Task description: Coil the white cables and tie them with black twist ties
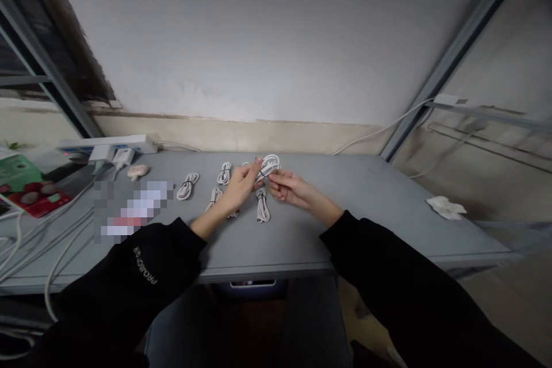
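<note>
Between my hands, a little above the grey desk, is a coiled white cable with a dark tie round its middle. My left hand grips its left side, fingers closed. At its lower right, the fingertips of my right hand pinch it near the tie. Just below lies another tied white cable. More tied bundles rest to the left: one cable bundle farthest out, another bundle near the back, and a bundle partly covered by my left wrist. Others behind my left hand are mostly hidden.
A white power strip with plugged-in chargers stands at the back left, loose cables trailing from it. Nearby are a pinkish round object and a blurred-out item. Crumpled tissue lies far right. Metal posts flank the desk.
</note>
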`<control>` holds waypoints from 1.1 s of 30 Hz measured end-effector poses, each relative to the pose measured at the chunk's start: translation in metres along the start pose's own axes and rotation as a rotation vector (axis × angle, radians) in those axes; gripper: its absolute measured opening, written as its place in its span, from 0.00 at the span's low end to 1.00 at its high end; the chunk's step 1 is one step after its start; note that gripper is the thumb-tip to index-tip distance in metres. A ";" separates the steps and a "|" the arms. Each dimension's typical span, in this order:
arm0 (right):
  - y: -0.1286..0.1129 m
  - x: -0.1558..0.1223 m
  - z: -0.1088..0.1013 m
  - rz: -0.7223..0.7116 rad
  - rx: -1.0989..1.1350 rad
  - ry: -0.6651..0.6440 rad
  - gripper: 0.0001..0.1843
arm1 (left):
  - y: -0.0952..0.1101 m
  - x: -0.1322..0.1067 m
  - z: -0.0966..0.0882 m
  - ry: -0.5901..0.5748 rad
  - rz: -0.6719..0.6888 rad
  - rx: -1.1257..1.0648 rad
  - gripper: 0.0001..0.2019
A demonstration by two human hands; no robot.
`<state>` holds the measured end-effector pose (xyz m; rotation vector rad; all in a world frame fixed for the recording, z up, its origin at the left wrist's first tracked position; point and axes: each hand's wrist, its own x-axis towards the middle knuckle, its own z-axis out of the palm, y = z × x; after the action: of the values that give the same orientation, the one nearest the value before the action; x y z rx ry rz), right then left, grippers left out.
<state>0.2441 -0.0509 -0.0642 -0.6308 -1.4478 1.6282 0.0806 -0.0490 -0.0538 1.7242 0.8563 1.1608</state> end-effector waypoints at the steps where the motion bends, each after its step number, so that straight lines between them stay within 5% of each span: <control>1: -0.001 0.000 -0.001 0.011 0.029 -0.019 0.18 | 0.000 -0.001 0.000 0.006 0.032 0.039 0.29; 12: 0.004 0.007 -0.016 0.108 0.138 0.086 0.10 | 0.008 -0.008 -0.010 -0.172 0.422 0.676 0.16; 20: -0.003 0.002 -0.012 0.050 -0.024 0.208 0.11 | 0.009 -0.008 -0.006 -0.231 0.469 1.056 0.19; 26: 0.000 0.003 -0.011 -0.138 -0.233 0.313 0.12 | 0.008 -0.009 -0.005 -0.167 0.362 0.955 0.16; 33: -0.003 0.005 -0.009 -0.214 -0.266 0.317 0.14 | 0.002 -0.006 -0.005 -0.118 0.186 0.537 0.15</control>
<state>0.2498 -0.0423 -0.0625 -0.8130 -1.4485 1.1234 0.0745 -0.0539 -0.0527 2.3257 1.0127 0.9872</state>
